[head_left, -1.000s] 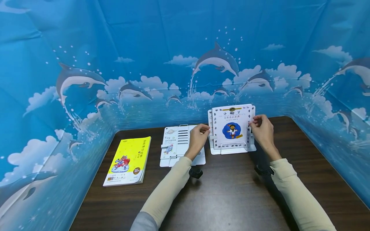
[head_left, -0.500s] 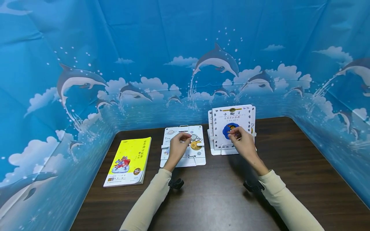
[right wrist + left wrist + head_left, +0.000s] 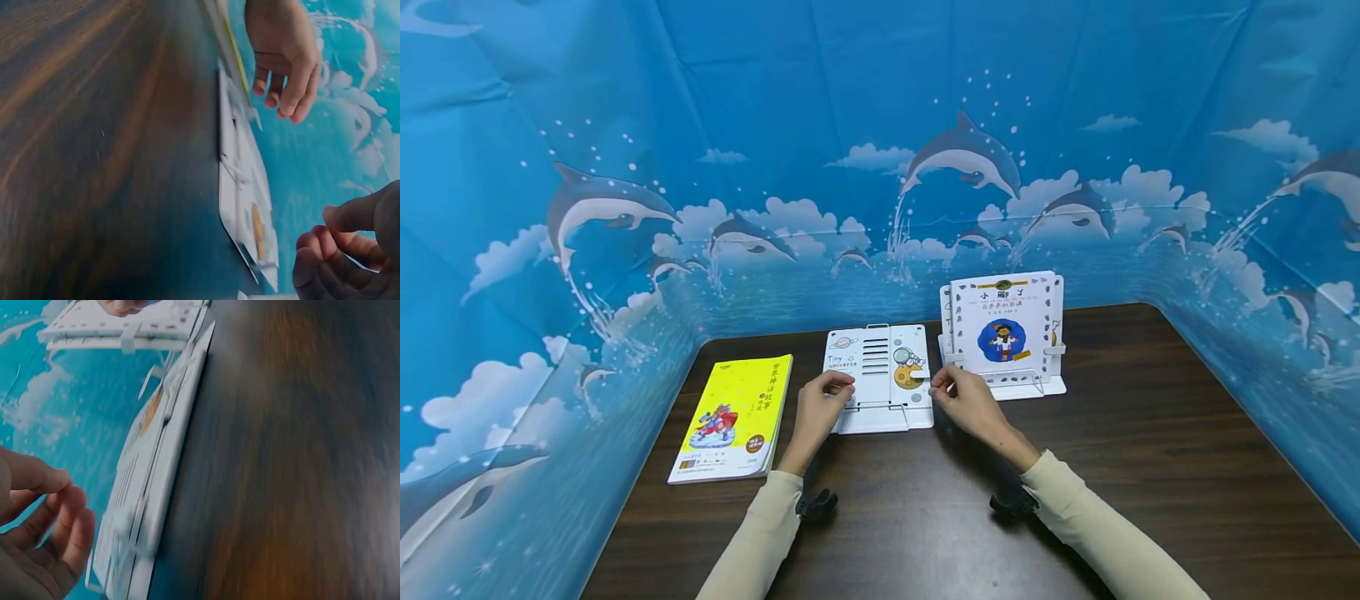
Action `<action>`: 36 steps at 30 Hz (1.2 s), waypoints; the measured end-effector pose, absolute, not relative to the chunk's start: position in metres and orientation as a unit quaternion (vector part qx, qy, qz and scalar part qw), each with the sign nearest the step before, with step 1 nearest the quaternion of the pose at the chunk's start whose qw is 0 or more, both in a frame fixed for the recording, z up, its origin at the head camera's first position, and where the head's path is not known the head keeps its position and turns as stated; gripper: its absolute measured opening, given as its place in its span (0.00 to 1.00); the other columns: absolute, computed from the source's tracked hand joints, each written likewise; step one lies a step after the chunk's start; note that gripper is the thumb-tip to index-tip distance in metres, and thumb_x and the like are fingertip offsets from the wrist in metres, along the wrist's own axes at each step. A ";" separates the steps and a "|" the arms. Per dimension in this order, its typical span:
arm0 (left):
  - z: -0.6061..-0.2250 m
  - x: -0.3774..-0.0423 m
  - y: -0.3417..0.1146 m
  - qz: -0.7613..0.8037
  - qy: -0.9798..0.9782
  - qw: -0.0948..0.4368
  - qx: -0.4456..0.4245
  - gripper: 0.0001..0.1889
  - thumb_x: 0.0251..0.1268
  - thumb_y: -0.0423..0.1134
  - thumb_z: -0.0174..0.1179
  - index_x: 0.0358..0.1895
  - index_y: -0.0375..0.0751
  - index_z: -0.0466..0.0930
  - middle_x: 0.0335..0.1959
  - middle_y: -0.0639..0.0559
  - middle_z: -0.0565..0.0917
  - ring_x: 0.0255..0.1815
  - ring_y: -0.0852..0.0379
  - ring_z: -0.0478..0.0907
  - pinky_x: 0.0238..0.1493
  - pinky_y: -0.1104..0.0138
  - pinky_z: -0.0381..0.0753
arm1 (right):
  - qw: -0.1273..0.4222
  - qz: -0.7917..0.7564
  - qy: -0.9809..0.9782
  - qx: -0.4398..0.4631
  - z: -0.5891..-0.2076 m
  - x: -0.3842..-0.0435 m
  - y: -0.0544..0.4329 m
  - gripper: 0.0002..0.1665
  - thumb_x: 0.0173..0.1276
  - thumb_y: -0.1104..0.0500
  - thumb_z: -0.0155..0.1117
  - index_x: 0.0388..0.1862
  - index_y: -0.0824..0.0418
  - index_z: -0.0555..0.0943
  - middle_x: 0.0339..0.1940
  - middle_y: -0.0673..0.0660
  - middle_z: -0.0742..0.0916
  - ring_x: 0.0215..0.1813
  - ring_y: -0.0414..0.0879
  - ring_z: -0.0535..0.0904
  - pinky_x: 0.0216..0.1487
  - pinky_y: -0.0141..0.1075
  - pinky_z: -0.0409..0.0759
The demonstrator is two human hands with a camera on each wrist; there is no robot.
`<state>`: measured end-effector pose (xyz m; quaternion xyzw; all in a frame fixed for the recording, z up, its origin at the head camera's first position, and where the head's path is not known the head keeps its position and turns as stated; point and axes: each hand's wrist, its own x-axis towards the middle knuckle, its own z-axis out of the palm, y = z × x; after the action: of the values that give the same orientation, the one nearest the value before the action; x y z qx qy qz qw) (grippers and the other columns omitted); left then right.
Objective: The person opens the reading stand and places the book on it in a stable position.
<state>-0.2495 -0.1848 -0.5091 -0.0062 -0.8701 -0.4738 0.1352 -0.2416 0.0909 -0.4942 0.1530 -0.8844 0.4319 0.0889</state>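
Observation:
A white book stand printed with "Tiny universe" lies folded low on the table, its slots and astronaut drawing showing. My left hand is at its left edge, fingers loosely curled and thumb close to the fingertips. At the opposite edge my right hand is curled in much the same way. Neither hand holds anything; both wrist views show the fingers apart from the stand. To the right, a white picture book with a blue round picture leans upright on a second white book stand, behind its wire holder.
A thick yellow book lies on the left of the dark wooden table. Behind and along both sides hangs a blue curtain with dolphins, meeting the table's edges.
Both hands have left the picture book's sides and moved left and nearer, to either side of the low stand. The picture book stays upright on its stand.

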 end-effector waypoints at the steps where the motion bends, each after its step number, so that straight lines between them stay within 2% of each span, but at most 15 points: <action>1: -0.510 -0.248 -0.188 -0.468 -0.873 0.133 -0.004 0.05 0.71 0.32 0.68 0.46 0.39 0.90 0.42 0.45 0.92 0.40 0.52 0.84 0.43 0.71 0.80 | 0.083 0.422 -0.889 0.158 -0.496 -0.242 0.087 0.04 0.69 0.65 0.72 0.38 0.61 0.84 0.31 0.53 0.87 0.33 0.40 0.80 0.39 0.33 0.78; 5: -0.513 -0.243 -0.201 -0.448 -0.886 0.120 -0.002 0.06 0.71 0.32 0.68 0.47 0.38 0.90 0.45 0.44 0.91 0.42 0.51 0.83 0.46 0.69 0.80 | 0.064 0.393 -0.899 0.181 -0.501 -0.244 0.073 0.03 0.69 0.65 0.72 0.37 0.60 0.85 0.31 0.51 0.88 0.33 0.39 0.79 0.38 0.35 0.78; 8: -0.516 -0.240 -0.207 -0.424 -0.899 0.107 -0.003 0.07 0.71 0.33 0.69 0.47 0.38 0.89 0.43 0.44 0.89 0.41 0.52 0.81 0.46 0.68 0.79 | 0.052 0.377 -0.904 0.197 -0.504 -0.246 0.065 0.03 0.68 0.65 0.73 0.37 0.60 0.86 0.31 0.51 0.88 0.33 0.39 0.80 0.39 0.35 0.79; 16: -0.522 -0.233 -0.217 -0.380 -0.924 0.043 -0.002 0.08 0.70 0.37 0.70 0.46 0.37 0.90 0.36 0.49 0.88 0.35 0.57 0.77 0.40 0.68 0.76 | -0.024 0.359 -0.910 0.207 -0.511 -0.244 0.057 0.07 0.68 0.59 0.77 0.32 0.57 0.85 0.27 0.48 0.86 0.29 0.37 0.78 0.33 0.31 0.77; 24: -0.515 -0.227 -0.225 -0.372 -0.928 -0.023 -0.002 0.10 0.64 0.38 0.76 0.45 0.39 0.90 0.33 0.52 0.88 0.31 0.56 0.77 0.36 0.69 0.74 | -0.039 0.359 -0.911 0.202 -0.516 -0.246 0.053 0.12 0.61 0.58 0.82 0.29 0.55 0.83 0.23 0.46 0.83 0.26 0.38 0.75 0.31 0.30 0.73; 30: -0.518 -0.228 -0.224 -0.373 -0.927 -0.037 0.006 0.13 0.63 0.37 0.77 0.48 0.38 0.90 0.34 0.51 0.88 0.32 0.57 0.78 0.38 0.69 0.75 | -0.054 0.351 -0.918 0.177 -0.514 -0.245 0.051 0.12 0.61 0.57 0.83 0.29 0.54 0.83 0.23 0.46 0.83 0.27 0.38 0.75 0.32 0.31 0.73; 36: -0.518 -0.229 -0.224 -0.371 -0.928 -0.033 0.010 0.11 0.63 0.36 0.78 0.46 0.38 0.90 0.32 0.51 0.88 0.31 0.56 0.77 0.37 0.68 0.75 | -0.050 0.347 -0.921 0.173 -0.513 -0.245 0.050 0.11 0.61 0.58 0.82 0.28 0.54 0.84 0.23 0.46 0.83 0.27 0.38 0.76 0.34 0.32 0.73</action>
<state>-0.2286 -0.2238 -0.5175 0.0098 -0.9280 -0.3710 -0.0332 -0.2451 0.0499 -0.5126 0.1728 -0.9206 0.3466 -0.0499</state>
